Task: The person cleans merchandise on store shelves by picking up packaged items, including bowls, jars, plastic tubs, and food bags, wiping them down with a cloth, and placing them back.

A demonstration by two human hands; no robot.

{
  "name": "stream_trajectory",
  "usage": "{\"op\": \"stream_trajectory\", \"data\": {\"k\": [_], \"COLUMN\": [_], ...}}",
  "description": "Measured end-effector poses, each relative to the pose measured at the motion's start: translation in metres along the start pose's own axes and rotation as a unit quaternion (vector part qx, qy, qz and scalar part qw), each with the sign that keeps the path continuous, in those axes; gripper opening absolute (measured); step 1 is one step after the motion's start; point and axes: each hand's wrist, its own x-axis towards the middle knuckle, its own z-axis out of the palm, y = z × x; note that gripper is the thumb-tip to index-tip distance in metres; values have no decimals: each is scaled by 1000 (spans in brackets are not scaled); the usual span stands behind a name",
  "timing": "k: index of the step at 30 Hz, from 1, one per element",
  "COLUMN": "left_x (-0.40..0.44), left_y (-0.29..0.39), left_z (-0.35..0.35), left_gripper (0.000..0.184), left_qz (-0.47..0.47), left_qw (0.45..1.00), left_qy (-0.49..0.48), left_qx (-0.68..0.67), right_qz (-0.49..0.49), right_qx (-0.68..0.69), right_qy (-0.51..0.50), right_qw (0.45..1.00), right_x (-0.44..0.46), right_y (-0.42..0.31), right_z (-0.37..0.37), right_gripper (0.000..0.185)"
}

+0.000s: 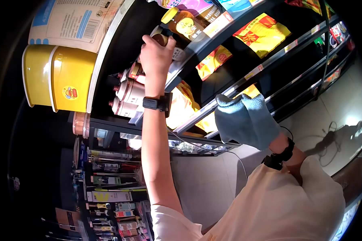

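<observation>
My left hand [157, 56] is closed around the dark lid of a jar [161, 39] on the upper shelf. Just beyond it lies a honey-coloured bottle [184, 25] with a yellow cap and yellow label. Several pale bottles [129, 91] with dark red caps stand beside my left wrist. A light blue cloth [243, 120] wraps my right hand, which holds it in front of the lower shelves. The fingers of that hand are hidden under the cloth. Both wrists wear black bands.
Yellow tubs [70, 80] and a large printed bag [74, 24] sit on the left. Yellow packets [263, 34] lie on the lower shelves. A thin cable [213, 149] hangs between my arms. Small packaged goods [112, 197] hang at lower left, and tiled floor [201, 180] shows below.
</observation>
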Motion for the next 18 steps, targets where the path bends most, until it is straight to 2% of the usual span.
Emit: {"op": "stream_trajectory", "data": {"k": [2, 3, 4, 5, 6, 7, 8, 12, 14, 16, 17, 18], "left_x": [-16, -23, -29, -33, -37, -40, -44, -70, -98, -135, -155, -178], "left_y": [8, 11, 12, 11, 10, 9, 8, 6, 11, 17, 19, 26], "left_z": [4, 6, 6, 4, 1, -3, -10, -43, -64, -76, -81, -91], "left_gripper": [62, 61, 60, 60, 61, 61, 59, 61, 63, 64, 65, 63], "left_qz": [23, 41, 58, 58, 66, 74, 82, 105, 133, 144, 148, 81], "left_qw": [998, 996, 993, 993, 992, 990, 986, 978, 976, 973, 967, 968], "left_qy": [42, 59, 75, 76, 95, 113, 147, 174, 164, 150, 146, 86], "left_qx": [39, 47, 68, 67, 55, 43, 8, -49, -51, -103, -146, -223], "right_qz": [7, 122, 163, 213, 111, -9, -7, 50, 35, 14, 40, 74], "right_qx": [-12, 394, 576, 725, 413, 28, 27, -27, -50, 7, 66, 118], "right_qy": [-32, -46, -57, -52, 10, 70, 73, 100, 150, 173, 95, 19], "right_qw": [999, 910, 799, 653, 904, 997, 997, 993, 987, 985, 993, 990], "right_x": [1, -2, -1, 2, 3, 10, 18, 59, 64, 56, 60, 64], "right_y": [-3, -3, -1, 0, 3, 5, 7, 7, 9, 15, 14, 14], "right_z": [3, 14, 13, 11, 5, -5, -14, -50, -33, -4, -8, -11], "right_gripper": [47, 49, 49, 50, 46, 42, 42, 25, 24, 30, 32, 34]}}
